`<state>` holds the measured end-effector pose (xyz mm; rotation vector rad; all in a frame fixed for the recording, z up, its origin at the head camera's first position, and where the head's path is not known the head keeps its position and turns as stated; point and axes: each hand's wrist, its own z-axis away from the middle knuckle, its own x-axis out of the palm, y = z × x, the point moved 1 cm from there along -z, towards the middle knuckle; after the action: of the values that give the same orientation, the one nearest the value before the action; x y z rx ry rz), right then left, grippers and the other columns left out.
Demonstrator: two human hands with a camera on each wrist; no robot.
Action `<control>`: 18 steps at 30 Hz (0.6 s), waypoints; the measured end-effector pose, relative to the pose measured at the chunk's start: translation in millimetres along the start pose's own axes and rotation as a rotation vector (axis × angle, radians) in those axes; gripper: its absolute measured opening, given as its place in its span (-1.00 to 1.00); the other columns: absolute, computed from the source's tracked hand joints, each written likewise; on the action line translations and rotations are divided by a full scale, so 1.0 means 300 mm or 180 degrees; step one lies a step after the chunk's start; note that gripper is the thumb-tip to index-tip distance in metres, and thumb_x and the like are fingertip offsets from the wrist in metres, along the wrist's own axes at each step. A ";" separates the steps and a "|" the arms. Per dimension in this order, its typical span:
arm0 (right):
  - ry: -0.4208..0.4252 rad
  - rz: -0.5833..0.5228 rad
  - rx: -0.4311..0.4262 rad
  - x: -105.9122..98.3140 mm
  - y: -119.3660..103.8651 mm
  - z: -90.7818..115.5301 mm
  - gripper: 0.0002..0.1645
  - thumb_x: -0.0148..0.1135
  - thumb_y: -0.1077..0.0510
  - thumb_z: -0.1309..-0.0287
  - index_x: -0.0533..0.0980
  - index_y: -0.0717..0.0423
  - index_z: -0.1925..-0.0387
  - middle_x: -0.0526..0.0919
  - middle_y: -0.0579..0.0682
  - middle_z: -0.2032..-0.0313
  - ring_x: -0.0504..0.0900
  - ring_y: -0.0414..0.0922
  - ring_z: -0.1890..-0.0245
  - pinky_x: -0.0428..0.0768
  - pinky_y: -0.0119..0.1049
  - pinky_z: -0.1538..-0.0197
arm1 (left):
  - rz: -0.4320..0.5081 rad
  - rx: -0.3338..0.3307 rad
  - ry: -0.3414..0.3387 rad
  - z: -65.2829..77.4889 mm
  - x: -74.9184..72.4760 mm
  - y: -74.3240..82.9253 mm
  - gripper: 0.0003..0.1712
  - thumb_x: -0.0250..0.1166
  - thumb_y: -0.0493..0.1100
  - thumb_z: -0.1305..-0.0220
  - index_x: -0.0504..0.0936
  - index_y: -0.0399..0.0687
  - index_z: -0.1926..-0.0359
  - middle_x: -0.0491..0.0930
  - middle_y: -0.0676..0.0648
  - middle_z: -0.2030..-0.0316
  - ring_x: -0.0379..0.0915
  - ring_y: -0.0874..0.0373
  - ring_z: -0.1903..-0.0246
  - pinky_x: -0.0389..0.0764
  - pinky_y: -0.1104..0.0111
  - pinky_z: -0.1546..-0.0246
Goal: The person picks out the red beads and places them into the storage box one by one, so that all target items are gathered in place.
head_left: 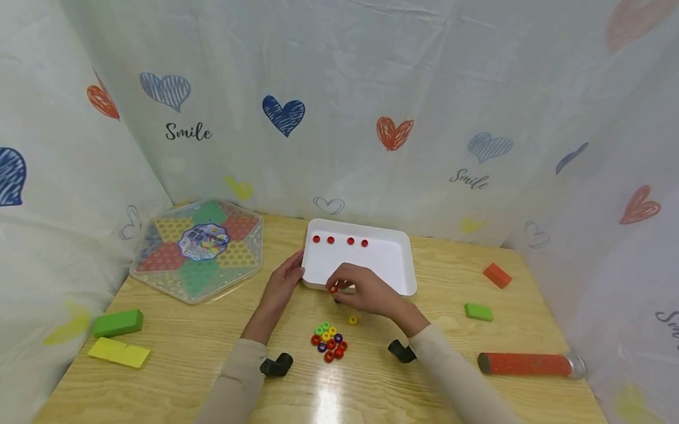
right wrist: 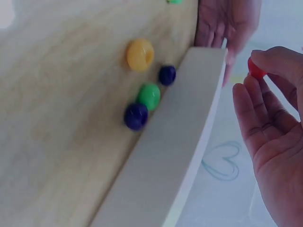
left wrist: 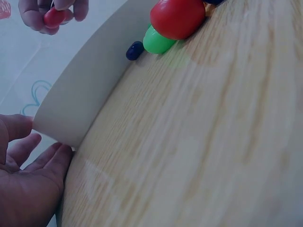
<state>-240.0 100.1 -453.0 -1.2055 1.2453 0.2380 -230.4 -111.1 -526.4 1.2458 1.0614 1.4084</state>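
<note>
My right hand [head_left: 364, 289] pinches a red bead [right wrist: 257, 69] between thumb and fingers, above the near edge of a white tray [head_left: 371, 265]. Several red beads [head_left: 330, 240] sit spaced in a row along the tray's far side. At the tray's left end my left hand [head_left: 283, 281] holds the near corner, its thumb at the rim in the left wrist view. A loose pile of red, yellow, green and blue beads [head_left: 331, 344] lies on the table before the tray. Nearer the tray wall are a yellow bead [right wrist: 140, 55] and a green bead [right wrist: 149, 96].
A hexagonal star-patterned game board [head_left: 199, 249] lies at left, with a green block [head_left: 118, 323] and yellow block [head_left: 119, 352] before it. On the right are an orange block [head_left: 497, 276], a green block [head_left: 478, 312] and a red cylinder [head_left: 527, 364]. A printed curtain [head_left: 330, 167] surrounds the table.
</note>
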 end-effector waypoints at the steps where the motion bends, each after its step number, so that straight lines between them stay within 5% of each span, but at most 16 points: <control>1: 0.0030 -0.0047 0.0010 -0.007 0.009 -0.003 -0.77 0.29 0.23 -0.18 0.59 0.07 0.09 0.60 -0.21 0.16 0.57 -0.30 0.17 0.64 -0.39 0.07 | -0.0015 0.0011 -0.0004 0.001 0.000 0.000 -0.46 0.04 -0.24 -0.44 0.28 -0.03 -0.40 0.27 -0.12 -0.38 0.15 0.09 -0.38 0.23 0.26 -0.39; 18: 0.0447 -0.0281 0.0532 -0.138 0.174 -0.121 -0.71 0.30 0.15 -0.20 0.59 0.11 0.04 0.61 -0.19 0.15 0.58 -0.24 0.15 0.65 -0.34 0.03 | -0.0090 -0.0015 0.0070 -0.003 0.004 -0.003 -0.45 0.04 -0.25 -0.43 0.28 -0.04 -0.41 0.26 -0.15 -0.38 0.16 0.02 -0.38 0.23 0.20 -0.40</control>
<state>-314.3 111.6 -443.1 -1.1440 1.3026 -0.0164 -231.2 -109.8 -527.1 1.2100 1.0859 1.4053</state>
